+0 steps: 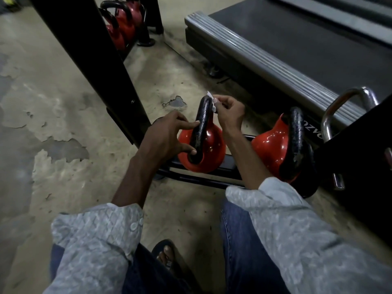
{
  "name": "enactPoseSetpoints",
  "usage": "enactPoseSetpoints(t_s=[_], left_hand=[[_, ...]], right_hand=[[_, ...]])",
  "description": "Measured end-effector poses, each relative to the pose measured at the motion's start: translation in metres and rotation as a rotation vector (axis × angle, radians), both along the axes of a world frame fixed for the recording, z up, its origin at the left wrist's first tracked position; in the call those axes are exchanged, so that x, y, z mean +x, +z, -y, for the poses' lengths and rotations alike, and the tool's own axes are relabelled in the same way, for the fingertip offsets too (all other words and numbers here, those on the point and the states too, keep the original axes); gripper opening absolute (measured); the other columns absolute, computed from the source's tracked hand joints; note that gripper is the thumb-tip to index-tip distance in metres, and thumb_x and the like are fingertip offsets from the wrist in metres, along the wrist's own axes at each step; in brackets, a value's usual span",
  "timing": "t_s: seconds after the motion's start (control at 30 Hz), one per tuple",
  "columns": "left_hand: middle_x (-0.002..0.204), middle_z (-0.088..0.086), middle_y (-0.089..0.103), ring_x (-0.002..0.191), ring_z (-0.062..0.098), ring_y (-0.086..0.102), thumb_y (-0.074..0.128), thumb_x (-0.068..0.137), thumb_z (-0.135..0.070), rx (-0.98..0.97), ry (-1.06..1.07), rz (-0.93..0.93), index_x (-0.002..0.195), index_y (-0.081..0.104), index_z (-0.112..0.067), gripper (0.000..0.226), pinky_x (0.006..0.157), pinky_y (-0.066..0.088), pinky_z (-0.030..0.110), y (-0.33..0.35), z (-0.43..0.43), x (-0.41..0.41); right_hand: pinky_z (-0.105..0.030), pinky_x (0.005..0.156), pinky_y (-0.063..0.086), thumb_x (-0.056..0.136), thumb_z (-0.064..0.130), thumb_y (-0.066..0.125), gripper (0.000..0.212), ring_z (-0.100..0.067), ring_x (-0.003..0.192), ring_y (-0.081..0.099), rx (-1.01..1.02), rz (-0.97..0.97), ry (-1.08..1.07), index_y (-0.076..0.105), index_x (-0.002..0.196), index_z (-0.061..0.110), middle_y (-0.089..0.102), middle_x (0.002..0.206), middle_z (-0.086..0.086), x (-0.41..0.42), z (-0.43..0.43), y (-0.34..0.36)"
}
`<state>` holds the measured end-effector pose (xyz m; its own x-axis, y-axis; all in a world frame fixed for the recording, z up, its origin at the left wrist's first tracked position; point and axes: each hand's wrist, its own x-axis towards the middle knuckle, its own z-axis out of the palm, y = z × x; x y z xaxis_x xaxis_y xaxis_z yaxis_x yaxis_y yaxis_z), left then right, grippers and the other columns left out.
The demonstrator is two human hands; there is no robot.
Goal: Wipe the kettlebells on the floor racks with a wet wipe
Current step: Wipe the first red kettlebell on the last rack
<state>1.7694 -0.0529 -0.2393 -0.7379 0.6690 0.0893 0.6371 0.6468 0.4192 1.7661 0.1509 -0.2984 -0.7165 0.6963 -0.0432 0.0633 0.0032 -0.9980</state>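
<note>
This is a gym. Under the left hand (167,134) and right hand (230,113), a red kettlebell (209,149) sits on a low floor rack (212,177), with a second kettlebell (273,151) just right of the right hand. Beyond the hands lies a treadmill deck (297,39). Far beyond the left hand stand more red kettlebells (125,24). Left of it spreads worn, peeling floor (53,102).

Both forearms reach toward 12 o'clock. Left hand (169,134) spreads straight fingers and thumb against the handle (202,124); right hand (231,115), at its 2 o'clock, curls its fingers, pinching the wipe (214,107).
</note>
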Motion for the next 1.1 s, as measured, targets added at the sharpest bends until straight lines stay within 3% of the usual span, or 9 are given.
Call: enactPoseSetpoints(t_s=[0.1, 0.3, 0.4, 0.5, 0.63, 0.73, 0.8, 0.9, 1.1], left_hand=[[0.129, -0.009, 0.056, 0.118, 0.012, 0.053, 0.091, 0.062, -0.043, 0.003, 0.002, -0.008, 0.135, 0.061, -0.04, 0.08, 0.089, 0.047, 0.033, 0.0, 0.0, 0.001], [0.126, -0.01, 0.056, 0.114, 0.012, 0.053, 0.09, 0.063, -0.047, 0.016, -0.001, 0.012, 0.136, 0.059, -0.045, 0.08, 0.088, 0.049, 0.036, -0.002, 0.004, -0.001], [0.127, -0.011, 0.055, 0.115, 0.012, 0.052, 0.09, 0.063, -0.048, 0.014, 0.0, 0.037, 0.137, 0.058, -0.045, 0.081, 0.09, 0.049, 0.037, -0.002, 0.004, -0.002], [0.126, -0.011, 0.056, 0.115, 0.012, 0.053, 0.09, 0.062, -0.049, 0.015, -0.006, 0.049, 0.137, 0.058, -0.046, 0.082, 0.091, 0.05, 0.039, -0.002, 0.005, -0.003], [0.127, -0.01, 0.055, 0.116, 0.012, 0.052, 0.09, 0.062, -0.052, 0.008, -0.016, 0.042, 0.138, 0.057, -0.045, 0.082, 0.088, 0.048, 0.036, -0.003, 0.005, -0.005], [0.129, -0.009, 0.055, 0.116, 0.011, 0.051, 0.088, 0.063, -0.054, -0.019, -0.025, 0.021, 0.14, 0.055, -0.045, 0.084, 0.084, 0.047, 0.033, -0.002, 0.004, -0.006], [0.13, -0.008, 0.054, 0.116, 0.012, 0.052, 0.088, 0.064, -0.055, -0.027, -0.029, 0.03, 0.141, 0.054, -0.045, 0.084, 0.086, 0.049, 0.036, -0.002, 0.005, -0.006], [0.131, -0.007, 0.054, 0.116, 0.014, 0.052, 0.087, 0.065, -0.055, -0.023, -0.033, 0.048, 0.141, 0.053, -0.045, 0.084, 0.089, 0.051, 0.039, -0.002, 0.006, -0.006], [0.132, -0.006, 0.053, 0.116, 0.014, 0.052, 0.087, 0.065, -0.053, -0.039, -0.027, 0.056, 0.141, 0.052, -0.045, 0.084, 0.091, 0.05, 0.04, 0.001, 0.004, -0.007]], right_hand=[[-0.026, 0.077, 0.058, 0.089, 0.013, 0.071, 0.007, -0.01, 0.087, 0.071, 0.164, -0.106, 0.0, 0.074, 0.095, 0.015, 0.076, 0.095, 0.003, 0.045, 0.033, 0.009], [-0.023, 0.078, 0.057, 0.088, 0.006, 0.071, 0.012, -0.007, 0.088, 0.07, 0.181, -0.16, -0.071, 0.072, 0.099, 0.009, 0.074, 0.095, 0.003, 0.093, 0.073, -0.005], [-0.016, 0.077, 0.055, 0.09, 0.01, 0.071, 0.011, -0.002, 0.087, 0.069, 0.135, -0.118, -0.089, 0.074, 0.099, 0.015, 0.074, 0.094, 0.005, 0.068, 0.058, 0.0], [-0.02, 0.072, 0.056, 0.088, 0.014, 0.073, 0.007, -0.003, 0.076, 0.069, 0.025, -0.088, -0.068, 0.075, 0.09, 0.02, 0.074, 0.084, 0.006, 0.022, 0.026, 0.007], [-0.022, 0.062, 0.05, 0.086, 0.008, 0.075, 0.002, -0.008, 0.067, 0.059, -0.07, 0.113, 0.018, 0.077, 0.087, 0.008, 0.07, 0.075, -0.003, -0.023, -0.01, 0.01], [-0.025, 0.062, 0.049, 0.081, 0.013, 0.082, 0.008, -0.011, 0.074, 0.062, 0.117, 0.278, 0.218, 0.079, 0.087, 0.008, 0.074, 0.082, -0.005, -0.038, -0.03, 0.025], [-0.024, 0.064, 0.049, 0.081, 0.023, 0.082, 0.022, -0.011, 0.076, 0.062, 0.409, 0.367, 0.44, 0.079, 0.095, 0.006, 0.074, 0.087, -0.007, -0.047, -0.04, 0.046], [-0.021, 0.065, 0.047, 0.089, 0.02, 0.073, 0.014, -0.008, 0.078, 0.062, 0.848, 0.506, 0.736, 0.077, 0.1, 0.013, 0.071, 0.092, -0.001, -0.062, -0.039, 0.084], [-0.025, 0.068, 0.047, 0.088, 0.024, 0.074, 0.006, -0.01, 0.086, 0.063, 1.054, 0.731, 0.949, 0.069, 0.085, 0.025, 0.069, 0.095, 0.004, -0.09, -0.029, 0.109]])
